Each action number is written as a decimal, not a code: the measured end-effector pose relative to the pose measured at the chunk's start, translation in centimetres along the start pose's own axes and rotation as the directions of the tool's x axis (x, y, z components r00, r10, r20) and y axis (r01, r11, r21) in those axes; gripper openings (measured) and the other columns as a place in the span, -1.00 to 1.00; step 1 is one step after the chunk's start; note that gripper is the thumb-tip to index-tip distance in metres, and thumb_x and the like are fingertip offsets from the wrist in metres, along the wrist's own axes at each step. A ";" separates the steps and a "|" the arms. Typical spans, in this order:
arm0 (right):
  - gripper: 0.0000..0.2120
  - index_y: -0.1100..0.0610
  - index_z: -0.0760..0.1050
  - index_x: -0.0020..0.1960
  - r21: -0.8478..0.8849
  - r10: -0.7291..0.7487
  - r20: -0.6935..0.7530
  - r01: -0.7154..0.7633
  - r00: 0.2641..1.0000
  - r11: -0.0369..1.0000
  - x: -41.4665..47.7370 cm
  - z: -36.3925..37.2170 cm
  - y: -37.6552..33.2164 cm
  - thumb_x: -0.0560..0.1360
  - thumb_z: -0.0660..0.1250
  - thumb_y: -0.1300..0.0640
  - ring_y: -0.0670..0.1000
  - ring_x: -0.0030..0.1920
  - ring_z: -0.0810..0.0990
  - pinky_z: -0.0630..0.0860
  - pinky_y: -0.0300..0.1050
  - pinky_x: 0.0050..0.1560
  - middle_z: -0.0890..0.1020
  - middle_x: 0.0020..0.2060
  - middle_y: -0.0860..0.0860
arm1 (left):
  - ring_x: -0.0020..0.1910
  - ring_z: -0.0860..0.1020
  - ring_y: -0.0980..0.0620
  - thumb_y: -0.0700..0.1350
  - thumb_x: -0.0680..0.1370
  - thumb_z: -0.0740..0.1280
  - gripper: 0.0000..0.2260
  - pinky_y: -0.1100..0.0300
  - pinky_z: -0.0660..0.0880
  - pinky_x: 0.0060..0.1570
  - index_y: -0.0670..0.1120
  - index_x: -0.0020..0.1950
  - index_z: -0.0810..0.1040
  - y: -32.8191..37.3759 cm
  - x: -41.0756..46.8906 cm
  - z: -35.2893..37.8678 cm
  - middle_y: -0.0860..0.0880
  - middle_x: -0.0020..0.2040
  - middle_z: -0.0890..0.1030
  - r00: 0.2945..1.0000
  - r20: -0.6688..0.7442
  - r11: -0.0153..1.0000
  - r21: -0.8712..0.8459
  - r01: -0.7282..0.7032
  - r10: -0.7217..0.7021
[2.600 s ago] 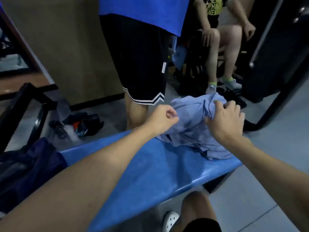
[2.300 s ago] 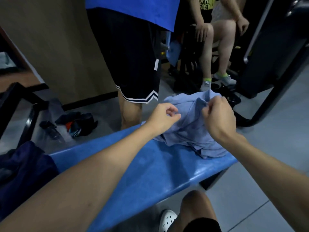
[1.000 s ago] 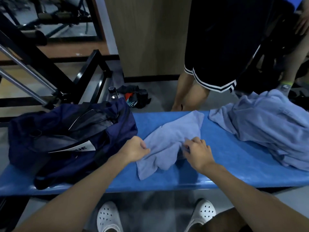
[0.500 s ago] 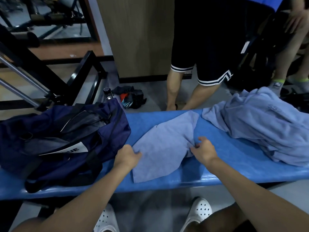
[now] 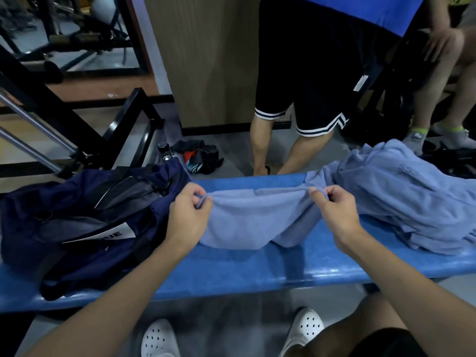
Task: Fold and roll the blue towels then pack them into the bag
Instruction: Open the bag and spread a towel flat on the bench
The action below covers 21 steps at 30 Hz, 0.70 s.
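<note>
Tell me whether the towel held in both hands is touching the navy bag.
Cannot tell. In the head view the left hand pinches the towel at its left corner, right beside the navy bag, and the hand hides where cloth and bag might meet.

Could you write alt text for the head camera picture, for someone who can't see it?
Two bare hands, left and right, each pinch a top corner of a light blue towel above a blue bench. A dark navy bag sits on the bench's left, a pile of blue towels on its right.
</note>
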State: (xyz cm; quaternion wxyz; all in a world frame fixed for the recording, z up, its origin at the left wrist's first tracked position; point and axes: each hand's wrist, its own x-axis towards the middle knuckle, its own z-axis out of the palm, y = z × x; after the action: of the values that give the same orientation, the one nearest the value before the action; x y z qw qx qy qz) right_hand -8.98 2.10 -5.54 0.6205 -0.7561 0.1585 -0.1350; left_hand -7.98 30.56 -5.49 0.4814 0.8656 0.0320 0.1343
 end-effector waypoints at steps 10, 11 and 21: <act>-0.79 0.17 0.38 -0.17 0.147 0.032 -0.048 -0.025 0.998 0.989 -0.2 -2.0 -1.9 0.58 0.29 0.10 0.06 -0.26 0.39 0.53 -0.01 -0.17 0.38 -0.32 0.10 | 0.08 0.65 0.07 -0.28 0.58 0.36 -0.80 0.15 0.55 0.20 -0.06 0.13 0.65 1.6 0.3 -2.8 -0.05 0.06 0.69 0.977 0.054 0.873 -0.442 0.207 -0.205; -0.75 0.14 0.35 -0.19 0.133 0.038 -0.046 -0.032 0.998 0.991 -0.1 -2.1 -2.1 0.59 0.27 0.05 0.06 -0.28 0.38 0.53 -0.01 -0.22 0.36 -0.35 0.09 | 0.04 0.64 0.13 -0.30 0.58 0.36 -0.78 0.24 0.56 0.15 -0.07 0.16 0.64 1.7 0.2 -3.1 -0.02 0.05 0.69 0.980 0.037 0.871 -0.452 0.190 -0.195; -0.83 -0.07 0.51 -0.04 0.160 0.000 0.124 -0.020 0.992 0.987 0.4 -2.0 -4.2 0.46 0.40 0.17 0.08 -0.14 0.49 0.40 -0.05 -0.21 0.57 -0.13 0.12 | -0.15 0.61 0.15 -0.33 0.54 0.39 -0.79 0.37 0.49 -0.12 -0.02 0.00 0.65 0.8 0.1 -6.5 0.04 -0.15 0.68 0.992 0.027 0.917 -0.379 0.127 -0.126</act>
State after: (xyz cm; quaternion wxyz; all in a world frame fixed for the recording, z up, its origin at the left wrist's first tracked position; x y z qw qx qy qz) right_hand -9.16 0.91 -1.07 0.6889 -0.7095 0.1121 -0.0973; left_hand -9.67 35.55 -1.57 0.6476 0.7522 0.0610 0.1058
